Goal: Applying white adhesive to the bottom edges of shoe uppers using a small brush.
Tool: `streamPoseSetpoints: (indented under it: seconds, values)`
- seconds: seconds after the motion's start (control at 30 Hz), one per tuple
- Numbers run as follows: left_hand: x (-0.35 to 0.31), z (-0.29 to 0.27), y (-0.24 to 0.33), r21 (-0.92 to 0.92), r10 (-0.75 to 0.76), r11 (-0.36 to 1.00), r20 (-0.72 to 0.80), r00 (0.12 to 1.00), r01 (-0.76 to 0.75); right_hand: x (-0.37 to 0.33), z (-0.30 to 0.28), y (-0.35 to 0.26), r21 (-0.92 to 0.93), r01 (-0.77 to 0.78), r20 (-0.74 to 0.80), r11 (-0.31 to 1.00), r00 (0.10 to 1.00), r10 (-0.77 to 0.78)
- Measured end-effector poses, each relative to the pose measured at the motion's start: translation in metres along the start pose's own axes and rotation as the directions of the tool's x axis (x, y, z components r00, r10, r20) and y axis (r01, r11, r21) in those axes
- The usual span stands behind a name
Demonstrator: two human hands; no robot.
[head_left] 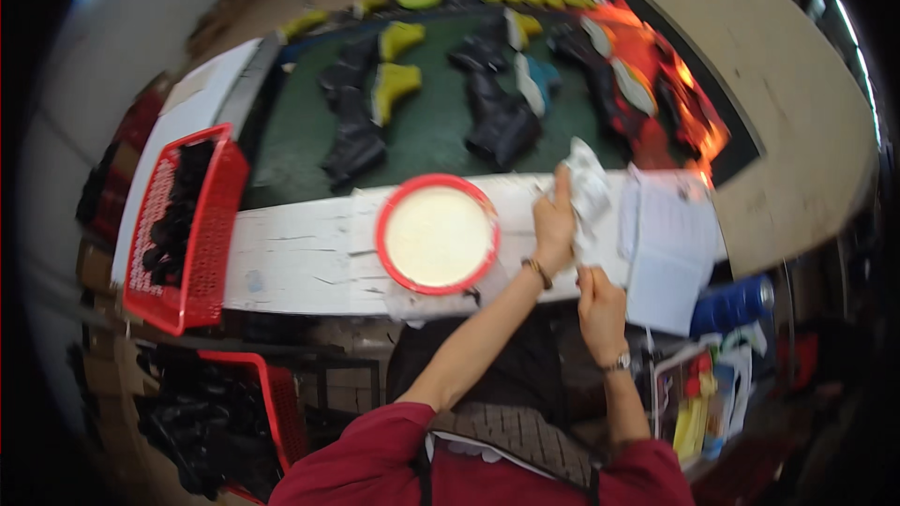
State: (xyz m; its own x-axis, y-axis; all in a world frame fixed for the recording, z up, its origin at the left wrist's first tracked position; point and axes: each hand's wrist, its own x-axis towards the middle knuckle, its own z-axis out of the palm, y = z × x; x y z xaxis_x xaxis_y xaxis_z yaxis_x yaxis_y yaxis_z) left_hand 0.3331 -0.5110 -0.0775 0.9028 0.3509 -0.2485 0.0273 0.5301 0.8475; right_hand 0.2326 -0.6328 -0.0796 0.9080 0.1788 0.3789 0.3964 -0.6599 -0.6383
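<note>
And here are both hands up over the near edge of the white bench (292,258), side by side, to the right of the red bowl (436,290) with its pale cream filling (438,234). The left hand (553,227) has its fingers closed around a crumpled white cloth (589,189), perhaps paper, which stands up past the fingertips and trails down on the hand's right side. The right hand (601,314) sits lower and nearer the body, fingers curled in, thumb on top, right by the cloth's lower end; whether it pinches that end or something thinner is too blurred to tell.

So how to handle this well? A firm but light left grip seems best, since a thin, limp sheet could slip or tear. The right hand does well to stay close, so that any pull runs short and straight. Elbows stay better tucked in, for the left forearm passes close to the bowl, and a sleeve or loose corner could catch the rim. Mind the open notebook (664,253) just to the right, too: a trailing end could drag across its pages. Beyond, the dark boots (352,117) lie on the green table (286,150), well apart from both hands.
</note>
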Motion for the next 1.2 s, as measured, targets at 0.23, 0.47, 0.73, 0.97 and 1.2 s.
streamPoseSetpoints:
  seconds: [0.23, 0.47, 0.73, 0.97, 1.2]
  values:
    - [0.051, -0.008, -0.03, 0.213, 0.194, 0.965, -0.203, 0.96, -0.15, -0.029, -0.042, -0.011, 0.063, -0.223, -0.047, 0.973, 0.973, 0.226]
    - [0.025, -0.016, -0.062, 0.823, 0.52, 0.37, 0.2, 0.83, -0.43, -0.012, -0.031, -0.007, 0.433, -0.333, 0.028, 0.838, 0.934, 0.357]
    - [0.024, -0.022, -0.01, 0.471, 0.525, 0.621, 0.343, 0.779, -0.626, 0.0, -0.016, -0.014, 0.544, -0.313, 0.001, 0.778, 0.928, 0.372]
    - [0.035, -0.028, 0.005, 0.581, 0.084, 0.78, 0.268, 0.96, -0.231, 0.017, 0.046, 0.026, 0.508, -0.281, -0.043, 0.814, 0.936, 0.35]
    - [-0.016, -0.048, 0.032, 0.486, 0.301, 0.72, 0.424, 0.854, -0.495, 0.022, 0.023, -0.001, 0.337, -0.284, -0.08, 0.897, 0.941, 0.328]
